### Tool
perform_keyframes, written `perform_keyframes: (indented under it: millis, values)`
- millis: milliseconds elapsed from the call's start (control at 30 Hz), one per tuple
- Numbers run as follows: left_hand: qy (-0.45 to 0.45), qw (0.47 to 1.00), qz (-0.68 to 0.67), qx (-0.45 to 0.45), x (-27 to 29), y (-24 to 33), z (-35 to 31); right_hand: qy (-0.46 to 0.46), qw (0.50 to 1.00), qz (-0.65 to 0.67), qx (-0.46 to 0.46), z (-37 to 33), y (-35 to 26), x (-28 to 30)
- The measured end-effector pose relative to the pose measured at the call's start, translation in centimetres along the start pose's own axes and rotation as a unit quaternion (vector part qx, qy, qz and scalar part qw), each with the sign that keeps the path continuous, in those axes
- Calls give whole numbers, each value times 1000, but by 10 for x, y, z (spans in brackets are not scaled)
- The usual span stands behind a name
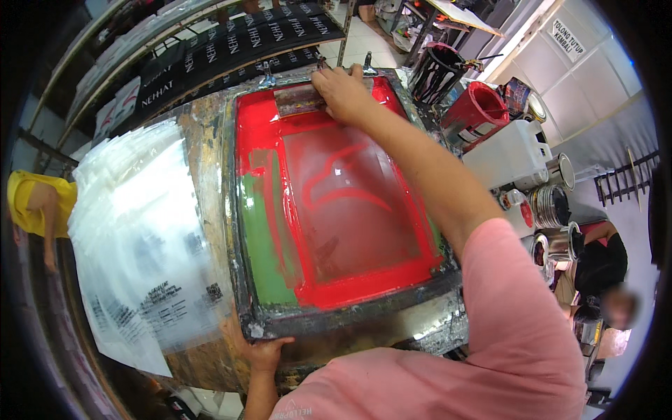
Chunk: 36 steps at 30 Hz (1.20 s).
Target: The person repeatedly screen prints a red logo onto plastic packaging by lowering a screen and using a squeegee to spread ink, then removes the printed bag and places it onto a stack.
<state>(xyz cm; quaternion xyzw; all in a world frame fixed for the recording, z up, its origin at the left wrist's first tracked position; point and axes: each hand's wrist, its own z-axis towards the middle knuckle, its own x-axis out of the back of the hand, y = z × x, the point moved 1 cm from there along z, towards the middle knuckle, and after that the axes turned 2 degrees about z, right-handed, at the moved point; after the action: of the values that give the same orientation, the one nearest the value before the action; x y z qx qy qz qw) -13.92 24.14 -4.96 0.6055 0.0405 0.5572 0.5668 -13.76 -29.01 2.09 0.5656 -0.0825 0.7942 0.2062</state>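
A dark-edged screen printing frame (350, 322) lies flat on the worn table, with hinge clamps (267, 74) at its far edge. Glossy red ink (343, 292) rings its mesh window (357, 231), where a curved red design shows through. Green emulsion (269, 269) is bare along the left side. At the far end, my right hand (344, 94) is closed around a squeegee (297, 102) that rests on the inked screen. My left hand (259, 350) grips the frame's near left corner, its thumb stretched along the edge and its other fingers partly hidden.
Clear plastic bags (140, 231) lie stacked to the left. A rack with printed black fabric (231, 49) stands behind. Along the right are a stained black bucket (435, 73), a red bucket (476, 112), a white jug (509, 155) and cans. One person (42, 203) is left, another (603, 262) right.
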Motion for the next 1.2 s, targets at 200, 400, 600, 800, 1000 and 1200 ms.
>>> perform_keyframes:
  millis: [200, 400, 600, 800, 1000, 1200]
  values:
    - [38, 986, -155, 38, -7, 3, 4, 36, 999, -5, 23, -147, -89, 78]
    - [109, 938, -330, -7, 19, 88, 57, -22, 995, 88, -34, -214, -142, 265]
    - [65, 985, -155, -34, -51, 49, 263, 63, 995, 44, -68, -112, -104, 359]
    - [37, 963, 182, -194, -122, 8, 306, 60, 994, 81, -35, -72, -90, 374]
    - [54, 996, 63, -30, -52, 43, 280, 125, 984, 125, -35, -80, -59, 329]
    - [279, 951, 11, 132, 56, -72, 168, 103, 914, -360, 158, -119, -13, 346]
